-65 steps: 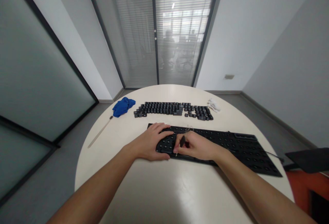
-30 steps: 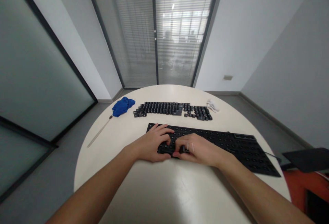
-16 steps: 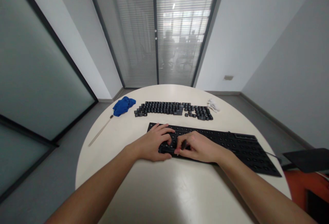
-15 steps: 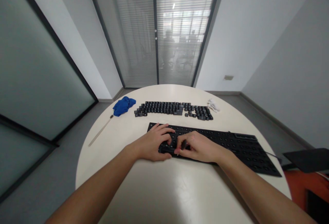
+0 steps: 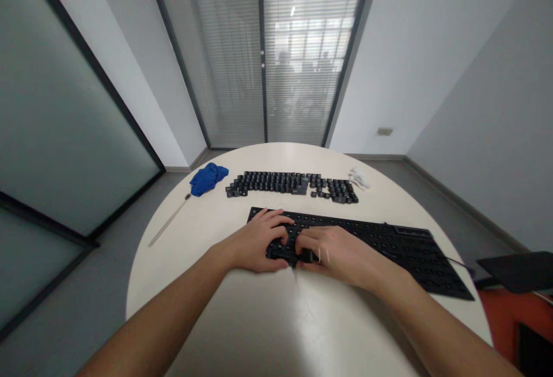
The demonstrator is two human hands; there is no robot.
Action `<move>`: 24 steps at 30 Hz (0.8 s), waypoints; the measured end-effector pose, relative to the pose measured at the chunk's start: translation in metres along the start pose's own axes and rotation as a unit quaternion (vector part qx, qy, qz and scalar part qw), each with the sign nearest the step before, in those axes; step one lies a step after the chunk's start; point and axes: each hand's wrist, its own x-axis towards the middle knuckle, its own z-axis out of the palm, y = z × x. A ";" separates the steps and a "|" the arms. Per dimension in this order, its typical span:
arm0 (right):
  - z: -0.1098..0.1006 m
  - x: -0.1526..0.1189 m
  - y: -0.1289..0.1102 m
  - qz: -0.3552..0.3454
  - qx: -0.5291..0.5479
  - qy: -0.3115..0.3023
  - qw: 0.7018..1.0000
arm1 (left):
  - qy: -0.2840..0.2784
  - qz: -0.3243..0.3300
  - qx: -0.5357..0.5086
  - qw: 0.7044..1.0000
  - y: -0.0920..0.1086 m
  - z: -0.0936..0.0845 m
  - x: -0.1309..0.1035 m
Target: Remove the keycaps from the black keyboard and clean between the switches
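A black keyboard base (image 5: pixel 389 244) with its keycaps off lies slanted across the near half of the table. My left hand (image 5: pixel 261 241) rests on its left end, fingers apart, thumb at the near edge. Just right of it, my right hand (image 5: pixel 326 249) is over the base with fingers curled round a small dark thing, too blurred to name. Beyond the base, loose black keycaps (image 5: pixel 276 182) stand in keyboard-like rows.
A blue cloth (image 5: pixel 208 179) and a thin stick with a dark tip (image 5: pixel 169 220) lie at the left. Crumpled white material (image 5: pixel 359 178) is at the far right of the round table (image 5: pixel 242 319). A cable leaves the base at the right.
My right hand has turned and moved slightly, and the dark thing at its fingers now shows lower, near the base's edge. My left hand has stayed in place.
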 end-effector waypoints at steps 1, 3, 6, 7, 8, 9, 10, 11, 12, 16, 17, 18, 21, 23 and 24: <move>-0.001 0.000 0.001 0.009 0.019 -0.002 1.000 | -0.001 0.000 0.000 1.000 0.000 0.000 0.000; -0.002 0.000 0.001 0.024 0.058 -0.004 0.998 | -0.001 -0.003 0.001 1.000 0.000 -0.001 0.000; -0.006 0.002 0.001 0.042 0.077 -0.009 0.996 | 0.001 -0.002 -0.003 1.000 0.000 -0.001 -0.001; -0.007 0.003 0.002 0.049 0.071 -0.012 0.996 | 0.002 0.000 -0.005 1.000 0.000 0.000 0.000; -0.007 0.003 0.002 0.056 0.063 -0.015 0.996 | 0.003 0.002 -0.005 1.000 0.000 0.000 0.000; -0.008 0.004 0.004 0.062 0.058 -0.018 0.996 | 0.004 0.002 -0.006 1.000 0.000 0.000 0.000; -0.008 0.004 0.005 0.067 0.055 -0.019 0.996 | 0.005 0.002 -0.006 1.000 0.000 0.000 0.000; -0.007 0.004 0.007 0.070 0.058 -0.020 0.996 | 0.005 0.001 -0.006 1.000 0.000 0.000 0.000; -0.006 0.003 0.008 0.072 0.065 -0.018 0.995 | 0.005 0.000 -0.006 1.000 0.000 0.000 0.000; -0.003 0.002 0.013 0.066 0.095 -0.013 0.993 | 0.004 0.003 -0.002 1.000 0.001 0.000 0.000; -0.003 0.002 0.013 0.063 0.099 -0.014 0.993 | 0.004 0.003 -0.001 1.000 0.001 0.000 0.000; -0.003 0.002 0.014 0.060 0.100 -0.016 0.993 | 0.004 0.001 0.000 1.000 0.001 0.000 0.000; -0.005 0.003 0.013 0.055 0.098 -0.019 0.993 | 0.005 0.001 -0.001 1.000 0.001 0.001 0.000; -0.006 0.003 0.012 0.053 0.093 -0.018 0.994 | 0.009 0.003 -0.006 1.000 0.000 0.001 0.000; -0.006 0.003 0.011 0.051 0.090 -0.017 0.994 | 0.012 0.005 -0.008 1.000 0.000 0.002 0.000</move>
